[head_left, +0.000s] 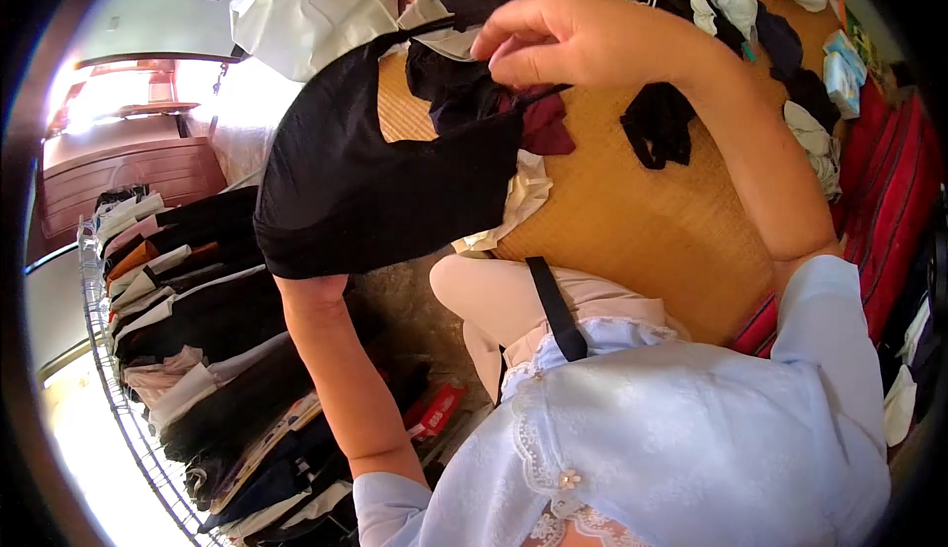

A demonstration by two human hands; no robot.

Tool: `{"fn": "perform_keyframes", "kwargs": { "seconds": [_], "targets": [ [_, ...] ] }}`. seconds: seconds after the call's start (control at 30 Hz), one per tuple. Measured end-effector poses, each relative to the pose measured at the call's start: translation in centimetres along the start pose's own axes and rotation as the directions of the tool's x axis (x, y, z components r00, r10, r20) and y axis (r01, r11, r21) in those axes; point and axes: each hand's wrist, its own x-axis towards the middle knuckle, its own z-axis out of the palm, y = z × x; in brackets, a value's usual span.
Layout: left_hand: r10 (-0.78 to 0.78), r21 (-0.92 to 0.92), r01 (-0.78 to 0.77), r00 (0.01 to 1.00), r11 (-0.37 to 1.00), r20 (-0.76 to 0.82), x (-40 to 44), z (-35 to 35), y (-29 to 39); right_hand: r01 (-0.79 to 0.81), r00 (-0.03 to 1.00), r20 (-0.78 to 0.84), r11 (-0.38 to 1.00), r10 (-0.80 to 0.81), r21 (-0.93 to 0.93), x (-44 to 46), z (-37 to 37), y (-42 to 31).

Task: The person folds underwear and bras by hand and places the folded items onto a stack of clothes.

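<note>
A black camisole (395,196) with thin straps is held up in front of me, its body spread to the left. My left forearm goes up inside it from the bottom hem, and the fabric hides that hand and its fingers. At the strap end is my right hand (533,41), with bent fingers and the thumb close to the index finger. One strap runs to the fingertips and another passes under the hand, so the fingers seem closed on the straps, though the exact grip is partly hidden. Behind the camisole lie a dark bundle of cloth (444,83) and a maroon cloth (546,124).
A woven mat (612,221) carries a small black garment (660,124) and a crumpled cream piece (526,192). White bags (311,14) and piled clothes stand at the back. A wire rack (104,350) of clothes is on the left, red striped fabric (879,221) on the right.
</note>
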Motion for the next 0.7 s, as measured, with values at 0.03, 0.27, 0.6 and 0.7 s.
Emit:
{"fn": "perform_keyframes", "kwargs": {
  "seconds": [0.03,0.27,0.6,0.7],
  "targets": [
    [-0.015,-0.003,0.015,1.0,1.0,-0.011,-0.1,-0.1,-0.2,0.041,0.999,0.003,0.999,-0.042,0.017,0.1,0.5,0.6],
    [-0.074,-0.044,0.07,0.993,0.997,-0.093,-0.8,0.0,-1.0,0.064,0.994,-0.108,0.909,-0.022,0.412,0.3,2.6,-0.1],
    [-0.055,-0.097,0.071,0.986,0.993,0.159,0.2,1.7,-0.4,0.28,0.735,-0.149,0.497,-0.661,-0.821,1.3,5.3,-4.2],
    [-0.114,-0.014,0.121,0.967,0.993,0.226,0.1,2.8,-0.5,0.162,0.749,-0.039,0.24,-0.661,-0.957,2.1,6.2,-4.9]
  ]
}}
